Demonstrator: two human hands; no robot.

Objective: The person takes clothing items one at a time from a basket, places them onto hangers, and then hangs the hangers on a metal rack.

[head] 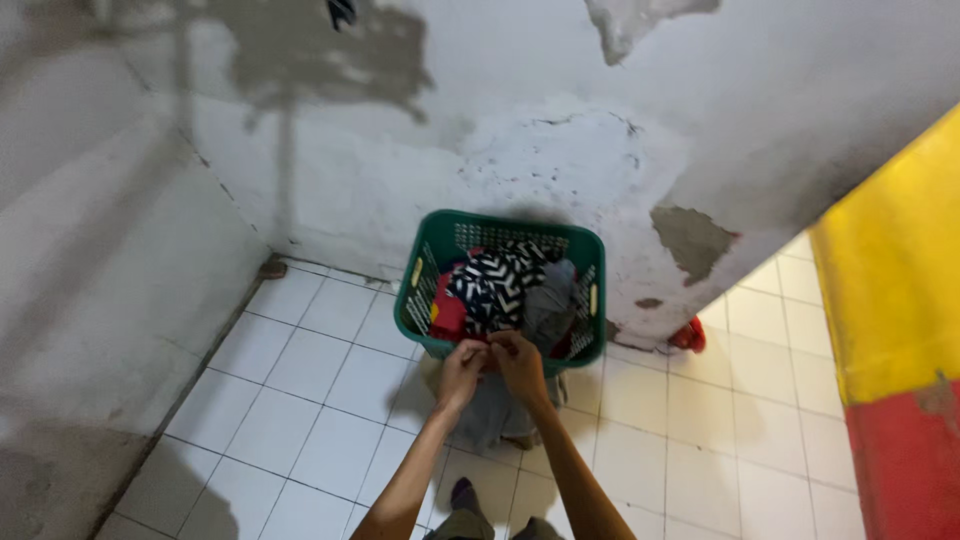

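Left hand (461, 366): fingers pinched shut on the top edge of the grey cloth (497, 410), just in front of the basket.
Right hand (520, 362): fingers pinched shut on the same edge, touching the left hand.
Grey cloth: hanging down from both hands, over the white tile floor (300, 400), just in front of the basket rim.
Feel of the cloth: looks soft and floppy, likely light, not easy to break, may slip if held loose.
Best place to hold: top edge, a pinch at each side.
Green basket (430, 250): on the floor against the wall (330, 170), full of clothes.
Striped cloth (500, 280): black and white, on top of the pile.
Red cloth (448, 312): at the left side inside the basket.
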